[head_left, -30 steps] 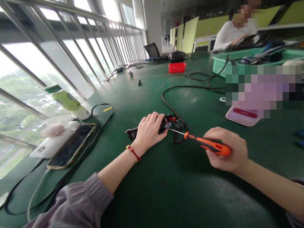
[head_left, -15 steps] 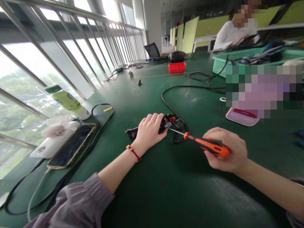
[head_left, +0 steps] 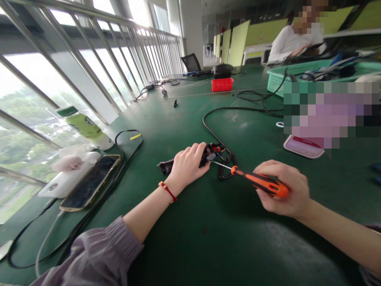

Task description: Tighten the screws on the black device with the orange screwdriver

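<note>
Centrally, on the green surface [head_left: 178, 234], lies a black device [head_left: 214, 150] with coloured wires exposed at its right end, well in from all the edges. The left hand [head_left: 188, 163] grasps it from above, fingers draped over the body and thumb on the side toward the near edge; a red bracelet [head_left: 168, 192] circles the wrist. The right hand [head_left: 284, 187] is closed around the orange-and-black handle of a screwdriver [head_left: 263, 182], whose shaft slants to the device beside the left thumb — the contact at the tip is too small to make out. From the device's right end a black cable [head_left: 205, 113] loops toward the far right corner, where a green basket [head_left: 275, 84] stands. Along the left edge — beside the railing [head_left: 139, 37] — lie a phone [head_left: 91, 183] and a tilted bottle [head_left: 86, 128]. A red bin [head_left: 222, 85] sits near the far edge.
</note>
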{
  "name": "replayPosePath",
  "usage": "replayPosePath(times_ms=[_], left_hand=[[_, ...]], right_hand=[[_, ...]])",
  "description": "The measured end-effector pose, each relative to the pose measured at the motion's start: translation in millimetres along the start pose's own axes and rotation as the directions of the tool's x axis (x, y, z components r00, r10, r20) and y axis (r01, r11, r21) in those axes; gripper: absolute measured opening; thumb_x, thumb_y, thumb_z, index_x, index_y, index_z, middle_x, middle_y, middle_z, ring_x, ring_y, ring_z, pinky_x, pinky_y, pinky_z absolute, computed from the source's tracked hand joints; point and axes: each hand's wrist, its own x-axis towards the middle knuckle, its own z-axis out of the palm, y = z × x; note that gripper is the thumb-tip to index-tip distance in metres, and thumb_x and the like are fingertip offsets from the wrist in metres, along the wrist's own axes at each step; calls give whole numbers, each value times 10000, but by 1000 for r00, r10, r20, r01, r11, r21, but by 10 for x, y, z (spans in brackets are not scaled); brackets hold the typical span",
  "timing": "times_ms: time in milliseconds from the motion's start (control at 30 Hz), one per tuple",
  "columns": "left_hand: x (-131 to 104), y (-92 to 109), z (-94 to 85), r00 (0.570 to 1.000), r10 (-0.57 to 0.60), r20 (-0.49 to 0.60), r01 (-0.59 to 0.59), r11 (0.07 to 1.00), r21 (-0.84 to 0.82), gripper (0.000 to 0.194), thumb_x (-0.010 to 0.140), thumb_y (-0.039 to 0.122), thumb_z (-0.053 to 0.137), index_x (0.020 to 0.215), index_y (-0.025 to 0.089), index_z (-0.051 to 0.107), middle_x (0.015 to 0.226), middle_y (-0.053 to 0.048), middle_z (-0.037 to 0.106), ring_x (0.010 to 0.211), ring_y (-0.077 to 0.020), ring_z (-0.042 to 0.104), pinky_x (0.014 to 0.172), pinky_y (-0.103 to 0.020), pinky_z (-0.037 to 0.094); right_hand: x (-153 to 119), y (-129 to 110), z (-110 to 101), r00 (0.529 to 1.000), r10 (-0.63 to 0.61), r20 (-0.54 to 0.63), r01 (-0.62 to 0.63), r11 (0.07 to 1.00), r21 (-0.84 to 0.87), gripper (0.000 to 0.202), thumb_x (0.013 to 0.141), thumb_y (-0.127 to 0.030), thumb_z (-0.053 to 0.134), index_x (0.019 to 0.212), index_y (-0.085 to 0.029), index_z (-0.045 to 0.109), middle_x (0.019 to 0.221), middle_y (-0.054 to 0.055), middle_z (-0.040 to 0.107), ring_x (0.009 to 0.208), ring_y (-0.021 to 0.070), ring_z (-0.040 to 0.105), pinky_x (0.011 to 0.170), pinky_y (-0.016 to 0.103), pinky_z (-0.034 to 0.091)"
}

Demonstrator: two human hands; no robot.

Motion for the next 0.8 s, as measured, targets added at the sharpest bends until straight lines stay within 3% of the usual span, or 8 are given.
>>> replayPosePath(times_ms=[267, 500, 700, 800], left_hand=[[-4, -8, -3, 1000, 8, 9, -9, 1000, 26, 407, 826, 357, 448, 1180, 165, 385, 992, -50, 585, 848, -198, 584, 640, -296, 447], [1, 11, 3, 998, -50, 28, 47, 995, 85, 405, 849, 369, 409, 1187, 149, 374, 985, -53, 579, 837, -189, 579, 609, -279, 425], [2, 8, 1, 997, -68, 25, 66, 996, 68, 404, 847, 381, 412, 1178, 151, 378, 996, -52, 578, 870, -187, 577, 628, -275, 430], [2, 3, 2, 998, -64, 24, 62, 996, 64, 405, 849, 384, 410, 1178, 151, 378, 994, -50, 577, 862, -185, 578, 621, -280, 435]], right_hand=[[-6, 22, -17, 997, -50, 51, 50, 999, -2, 137, 695, -246, 567, 680, -224, 433, 516, -10, 498, 462, 138, 507, 445, 297, 425], [9, -4, 4, 999, -33, -7, 33, 998, -58, 206, 676, -218, 582, 862, -201, 497, 668, 20, 616, 559, 144, 585, 507, 271, 492], [31, 8, -18, 998, -32, 50, 34, 998, -54, 168, 716, -294, 576, 647, -213, 445, 503, -25, 509, 457, 118, 522, 450, 263, 427], [27, 16, -18, 999, -17, 34, 19, 998, -59, 146, 715, -279, 578, 667, -213, 457, 520, -19, 524, 467, 121, 529, 448, 259, 429]])
